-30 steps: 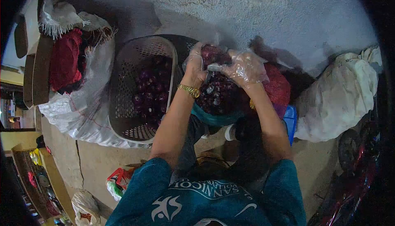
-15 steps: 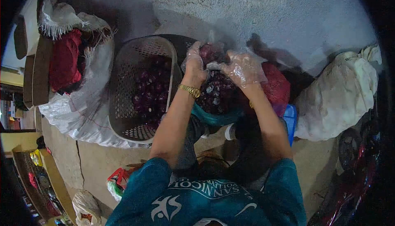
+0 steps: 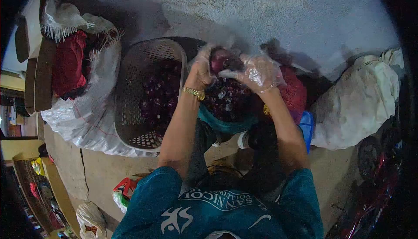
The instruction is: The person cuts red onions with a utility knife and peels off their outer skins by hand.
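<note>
Left hand point(image 3: 201, 70) grasping onion point(image 3: 220, 59) | right hand point(image 3: 257, 72): hold unclear | crate rim point(image 3: 183, 55) near left

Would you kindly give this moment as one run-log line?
left hand: gloved, holding red onion; right hand: gloved, close beside it; grey basket: purple onions inside

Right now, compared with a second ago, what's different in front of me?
Your left hand, with the gold watch at its wrist, has shifted slightly left, toward the perforated basket. Nothing was visibly picked up or let go: the red onion is still between your hands. Your right hand, the basket and the white sack look much the same.
</note>
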Demonstrator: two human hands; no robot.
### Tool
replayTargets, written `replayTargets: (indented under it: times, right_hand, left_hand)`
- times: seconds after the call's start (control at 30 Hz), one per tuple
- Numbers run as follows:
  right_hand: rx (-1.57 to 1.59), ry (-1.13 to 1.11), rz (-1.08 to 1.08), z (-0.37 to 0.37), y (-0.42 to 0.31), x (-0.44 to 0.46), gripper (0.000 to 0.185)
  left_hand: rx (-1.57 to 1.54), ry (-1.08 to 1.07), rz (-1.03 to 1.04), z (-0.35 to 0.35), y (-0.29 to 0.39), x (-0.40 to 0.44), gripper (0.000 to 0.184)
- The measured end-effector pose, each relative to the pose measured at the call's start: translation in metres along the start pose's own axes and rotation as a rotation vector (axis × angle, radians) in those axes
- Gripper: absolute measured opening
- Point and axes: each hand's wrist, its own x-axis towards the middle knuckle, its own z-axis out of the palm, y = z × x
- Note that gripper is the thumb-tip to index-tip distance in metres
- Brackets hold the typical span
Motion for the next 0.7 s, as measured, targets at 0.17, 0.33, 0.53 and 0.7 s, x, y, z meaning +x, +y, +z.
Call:
replayTargets:
  times: [0.17, 0.33, 0.53, 0.7]
  right_hand:
    - [0.041, 0.021, 0.024, 0.014, 0.006, 0.0, 0.057]
    - [0.041, 0.041, 0.089, -0.005, -0.011, -0.001, 0.053]
    - [0.115, -0.053, 0.102, -0.006, -0.01, 0.001, 0.059]
    - [0.12, -0.048, 0.117, 0.011, -0.004, 0.005, 0.073]
  left_hand:
    - [-0.039, 0.031, 0.101, 0.0, -0.008, 0.004, 0.023]
    - [-0.213, -0.001, 0.074, -0.005, -0.014, 0.01, 0.021]
    - [-0.309, -0.099, 0.04, -0.003, -0.016, 0.009, 0.023]
    - [-0.382, -0.099, 0.023, -0.014, -0.022, 0.02, 0.026]
